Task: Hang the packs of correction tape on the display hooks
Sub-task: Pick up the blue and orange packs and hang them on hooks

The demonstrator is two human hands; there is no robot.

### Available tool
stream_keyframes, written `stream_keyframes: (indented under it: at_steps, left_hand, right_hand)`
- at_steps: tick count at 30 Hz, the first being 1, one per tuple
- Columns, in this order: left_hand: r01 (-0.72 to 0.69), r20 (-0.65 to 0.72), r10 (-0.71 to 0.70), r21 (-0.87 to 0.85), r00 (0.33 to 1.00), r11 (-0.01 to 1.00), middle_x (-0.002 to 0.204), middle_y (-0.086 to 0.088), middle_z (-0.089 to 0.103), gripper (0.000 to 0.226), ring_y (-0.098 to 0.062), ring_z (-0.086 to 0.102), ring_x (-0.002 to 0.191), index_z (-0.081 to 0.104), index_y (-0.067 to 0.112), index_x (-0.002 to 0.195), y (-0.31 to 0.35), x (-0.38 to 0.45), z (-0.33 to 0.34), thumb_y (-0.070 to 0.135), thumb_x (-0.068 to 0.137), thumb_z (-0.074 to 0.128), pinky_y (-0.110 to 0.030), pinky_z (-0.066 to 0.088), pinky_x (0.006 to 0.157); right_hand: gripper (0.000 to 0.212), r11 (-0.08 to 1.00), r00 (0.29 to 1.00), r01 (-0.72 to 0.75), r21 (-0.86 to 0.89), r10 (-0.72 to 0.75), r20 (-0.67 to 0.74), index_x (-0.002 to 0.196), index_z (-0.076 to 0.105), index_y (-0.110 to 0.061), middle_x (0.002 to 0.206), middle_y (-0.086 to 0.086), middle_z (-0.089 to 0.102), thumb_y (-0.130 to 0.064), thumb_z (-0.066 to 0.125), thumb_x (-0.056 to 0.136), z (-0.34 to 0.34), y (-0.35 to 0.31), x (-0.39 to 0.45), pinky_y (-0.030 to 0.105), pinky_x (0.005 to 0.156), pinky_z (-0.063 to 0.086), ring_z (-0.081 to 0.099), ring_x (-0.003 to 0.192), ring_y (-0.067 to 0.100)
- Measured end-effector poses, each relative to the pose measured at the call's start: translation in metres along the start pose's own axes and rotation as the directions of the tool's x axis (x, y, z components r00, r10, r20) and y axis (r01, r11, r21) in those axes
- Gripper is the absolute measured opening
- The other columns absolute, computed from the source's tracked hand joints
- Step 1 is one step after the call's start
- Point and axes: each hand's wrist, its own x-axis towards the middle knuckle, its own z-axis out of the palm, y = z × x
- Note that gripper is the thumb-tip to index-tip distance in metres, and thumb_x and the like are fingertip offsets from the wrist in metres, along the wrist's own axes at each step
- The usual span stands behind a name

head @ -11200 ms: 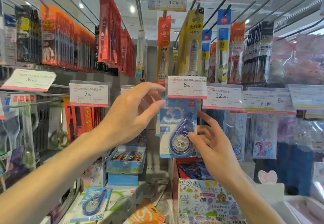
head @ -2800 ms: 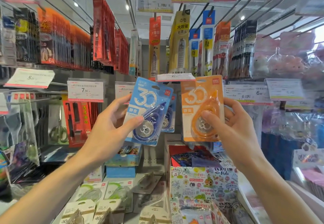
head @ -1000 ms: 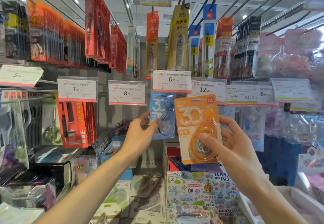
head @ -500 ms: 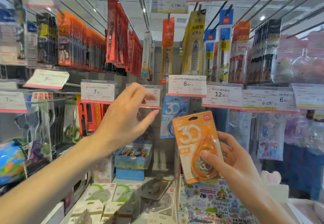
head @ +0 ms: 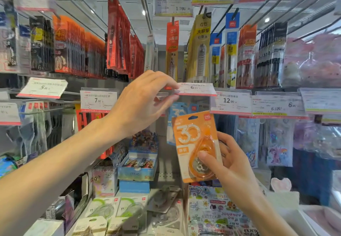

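Crowded stationery display of hooks and price tags. The left hand [head: 140, 103] pinches the "6.00" price tag [head: 195, 89], tipping it up. The right hand [head: 228, 163] grips the orange correction tape pack [head: 195, 143] just below, before a hanging blue pack [head: 175, 110].

An orange correction tape pack [head: 196, 143] with a white "30" and a clear orange dispenser. Behind it, a blue and white correction tape pack [head: 175, 110]. White price tag [head: 195, 89] edged in pink-red. Red and orange packs [head: 118, 38] hang above; a yellow pack [head: 201, 47] with black lettering. Below, a white notebook cover [head: 217, 211] printed with colourful doodles.
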Motion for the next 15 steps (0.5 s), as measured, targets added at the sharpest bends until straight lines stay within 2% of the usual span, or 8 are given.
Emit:
stream_keyframes:
  at_steps: [7,9,13,15]
  left_hand:
    - [0.023,-0.002,-0.023,-0.083,1.0,0.996,0.111,0.001,0.07,0.019,-0.022,0.064,0.101,0.068,0.014,0.111,-0.003,-0.002,0.0,0.027,0.098,0.062,-0.041,0.057,0.079]
    - [0.019,-0.006,-0.02,-0.086,1.0,0.996,0.112,0.002,0.07,0.018,-0.021,0.064,0.102,0.067,0.015,0.111,-0.004,-0.002,0.0,0.027,0.098,0.063,-0.041,0.056,0.079]
    - [0.029,-0.008,-0.03,-0.108,1.0,0.994,0.114,0.003,0.07,0.018,-0.019,0.065,0.105,0.068,0.015,0.11,-0.005,-0.003,0.001,0.027,0.098,0.064,-0.04,0.057,0.081]
    - [0.035,-0.007,-0.036,-0.11,0.999,0.993,0.114,0.003,0.07,0.018,-0.018,0.064,0.106,0.068,0.015,0.11,-0.005,-0.004,0.001,0.027,0.097,0.064,-0.039,0.057,0.081]
  right_hand:
    - [0.045,0.999,0.999,0.037,0.024,-0.036,-0.034,0.129,0.056,-0.036,0.114,-0.007,0.079,-0.031,0.076,0.089,0.017,-0.001,0.023,0.027,0.078,0.063,0.077,0.102,0.015]
    - [0.045,0.999,0.999,0.034,0.032,-0.033,-0.039,0.129,0.055,-0.037,0.115,-0.006,0.079,-0.034,0.075,0.089,0.019,-0.001,0.027,0.03,0.079,0.064,0.078,0.102,0.016]
    - [0.042,0.999,0.998,0.017,0.05,-0.014,-0.057,0.122,0.058,-0.045,0.114,-0.007,0.079,-0.041,0.076,0.084,0.019,-0.001,0.031,0.027,0.077,0.064,0.078,0.1,0.014]
    - [0.042,0.999,0.998,0.004,0.048,-0.002,-0.056,0.122,0.057,-0.043,0.113,-0.007,0.08,-0.039,0.076,0.085,0.019,0.001,0.032,0.029,0.077,0.064,0.078,0.099,0.014]
